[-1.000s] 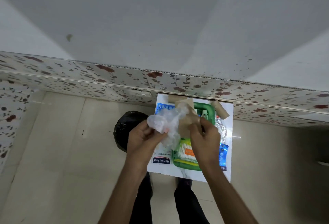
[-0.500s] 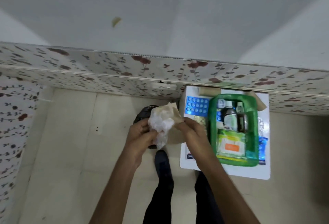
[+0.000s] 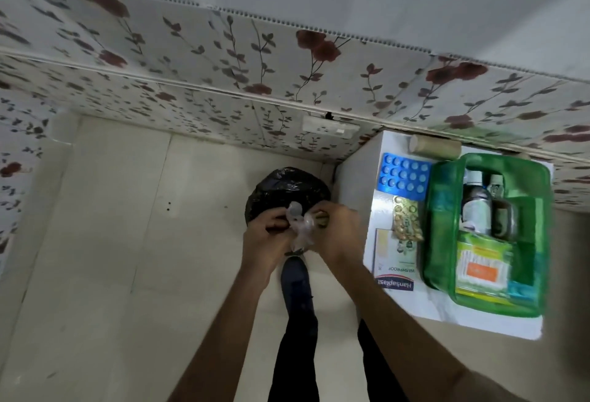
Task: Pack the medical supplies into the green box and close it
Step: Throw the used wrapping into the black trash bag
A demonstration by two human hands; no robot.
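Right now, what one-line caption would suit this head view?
Both hands scrunch clear wrapping over a black bin, beside the open green box.

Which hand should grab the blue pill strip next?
Probably right. The right hand is nearer the blue strip and the green box on the white table. Both hands clutch the plastic wrap over the black bin; the left hand would cross over.

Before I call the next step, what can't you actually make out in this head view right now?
- Crumpled plastic wrapper: mostly covered by the left hand and right hand; whether anything is inside it is hidden.
- Black bag: its near side is behind both hands.
- Green box: bottle labels are blurred, lower layers are covered by the cotton swab pack, and no lid is identifiable.
- Roll: motion-blurred, type unclear.
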